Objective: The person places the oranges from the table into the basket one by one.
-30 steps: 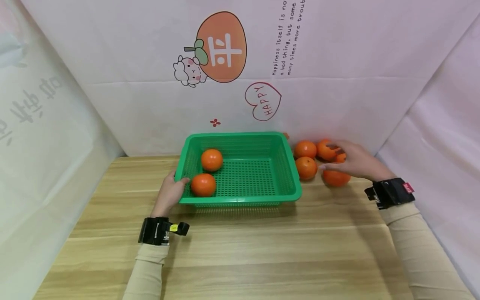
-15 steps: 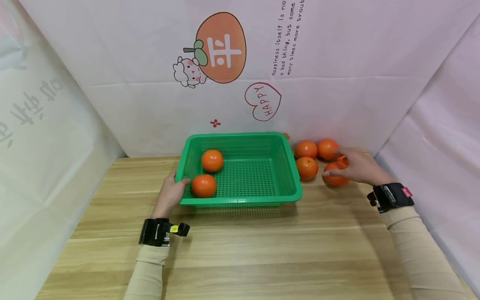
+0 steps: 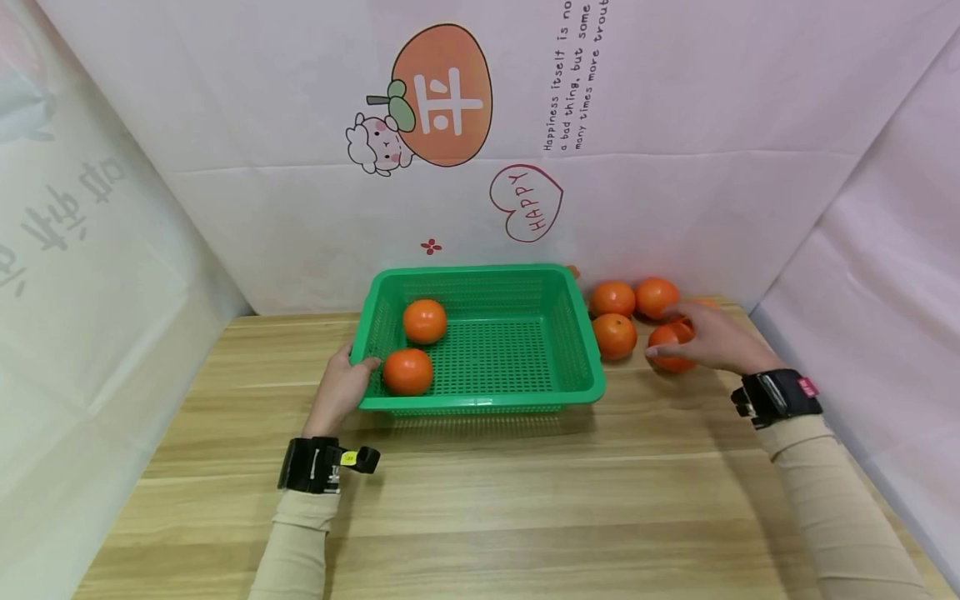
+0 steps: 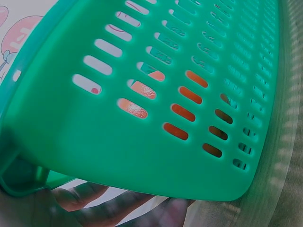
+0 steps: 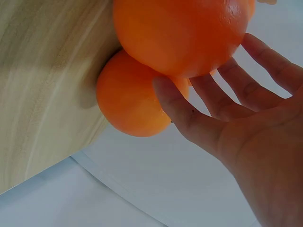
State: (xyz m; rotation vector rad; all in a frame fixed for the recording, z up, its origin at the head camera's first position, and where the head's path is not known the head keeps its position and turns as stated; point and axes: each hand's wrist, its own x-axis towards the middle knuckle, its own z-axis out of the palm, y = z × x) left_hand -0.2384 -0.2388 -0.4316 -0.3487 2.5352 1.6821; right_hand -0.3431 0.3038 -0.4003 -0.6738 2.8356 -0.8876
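- As I judge it from my distant place, the step in hand is the taking of one orange fruit; it seems to rest on the desk, to the right of the green basket, at the near side of a small group.
- Around this fruit stands my right grip, with thumb and fingers apart and the fruit between them; whether they already press it firmly, I cannot tell.
- At the basket's left near corner, my left grip is clamped on the rim, thumb over the inner side; it seems to steady the basket.
- The next move calls, I think, for a secure hold on the fruit and then a straight lift; another fruit lies against it in the right wrist view, so a careless pull could roll that neighbour.
- The fruit looks round, smooth and rather shiny, of a strong orange-red colour; a part of it is hidden behind the fingers.
- Inside the basket, at its left end, lie the rear fruit and the front fruit; much bare floor remains to their right, enough, in my judgement, for more.
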